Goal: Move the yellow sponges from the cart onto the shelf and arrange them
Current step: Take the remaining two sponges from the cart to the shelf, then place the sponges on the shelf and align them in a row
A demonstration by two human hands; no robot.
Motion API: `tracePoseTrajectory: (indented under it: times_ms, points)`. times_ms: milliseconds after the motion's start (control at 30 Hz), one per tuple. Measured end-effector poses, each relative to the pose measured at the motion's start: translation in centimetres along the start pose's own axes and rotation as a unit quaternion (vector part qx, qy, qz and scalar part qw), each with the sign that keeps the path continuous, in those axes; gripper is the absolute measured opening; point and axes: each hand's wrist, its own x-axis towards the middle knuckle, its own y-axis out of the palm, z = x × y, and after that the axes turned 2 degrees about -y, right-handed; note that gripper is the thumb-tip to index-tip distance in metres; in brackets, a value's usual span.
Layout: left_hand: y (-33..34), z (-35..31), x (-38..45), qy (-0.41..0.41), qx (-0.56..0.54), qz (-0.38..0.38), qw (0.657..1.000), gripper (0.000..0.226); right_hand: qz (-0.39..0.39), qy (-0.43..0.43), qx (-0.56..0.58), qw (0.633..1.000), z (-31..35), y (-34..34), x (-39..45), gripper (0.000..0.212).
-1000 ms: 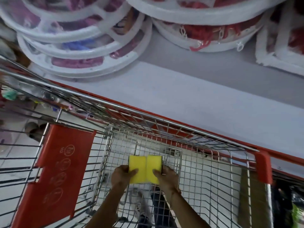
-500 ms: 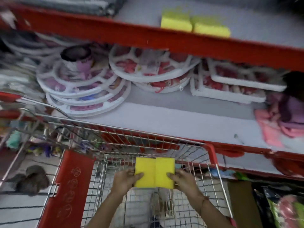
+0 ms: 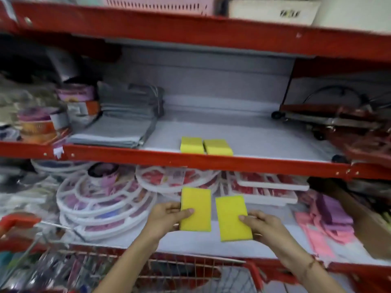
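Head view: two yellow sponges are held flat and slightly apart above the cart. The left sponge (image 3: 195,209) is pinched by the left hand (image 3: 167,218), thumb on its top face; the right sponge (image 3: 232,218), at its 3 o'clock, is pinched the same way by the right hand (image 3: 264,226). At 12 o'clock, two more yellow sponges (image 3: 206,145) sit touching side by side at the front edge of the red shelf (image 3: 275,163). Folded grey cloths (image 3: 118,127) lie at 10 o'clock, and the cart (image 3: 190,269) at 6 o'clock.

Left hand (image 3: 167,216) and right hand (image 3: 261,224) raised, grips closed.
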Motion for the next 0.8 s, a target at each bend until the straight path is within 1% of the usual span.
tracePoseTrajectory:
  times_ms: [133,200,233,333,433,467,533,600,667,700,767,800]
  points:
    - [1.9,-6.2,2.8,0.051,-0.003,-0.006,0.999,0.033,-0.012,-0.075,0.004,0.997,6.3,-2.4,1.9,0.028]
    - [2.8,-8.8,4.6,0.059,-0.027,-0.007,0.998,0.049,-0.025,-0.094,0.012,0.995,9.1,-3.4,3.2,0.025]
    - [3.3,-10.1,5.6,0.063,-0.036,-0.004,0.997,0.053,-0.030,-0.101,0.015,0.994,10.5,-3.8,3.8,0.023]
    - [5.0,-14.0,8.1,0.083,-0.015,0.001,0.996,0.026,-0.055,-0.118,0.009,0.991,13.9,-5.3,6.1,0.024]
    - [7.1,-17.5,10.7,0.098,0.013,-0.010,0.995,0.013,-0.092,-0.131,0.008,0.987,16.2,-6.9,8.7,0.034]
    - [7.9,-18.3,11.6,0.096,0.024,-0.017,0.995,0.015,-0.106,-0.132,0.006,0.986,16.7,-7.5,9.6,0.037]
    - [9.3,-19.2,13.2,0.075,0.055,-0.025,0.995,0.029,-0.128,-0.128,-0.003,0.983,17.3,-8.5,11.1,0.038]
    - [10.4,-19.3,14.5,0.064,0.090,-0.033,0.993,0.035,-0.141,-0.118,-0.018,0.983,17.3,-9.5,12.5,0.039]
    - [11.2,-19.0,15.2,0.060,0.117,-0.023,0.991,0.034,-0.153,-0.099,-0.031,0.983,16.8,-10.2,13.6,0.040]
    - [11.4,-18.7,15.5,0.056,0.126,-0.016,0.990,0.036,-0.157,-0.088,-0.038,0.983,16.5,-10.6,14.0,0.039]
    - [12.0,-18.3,15.8,0.046,0.142,-0.001,0.989,0.047,-0.171,-0.069,-0.063,0.981,15.7,-11.3,14.6,0.039]
    - [12.3,-18.2,15.8,0.049,0.153,0.004,0.987,0.047,-0.182,-0.062,-0.082,0.978,15.3,-11.8,14.9,0.041]
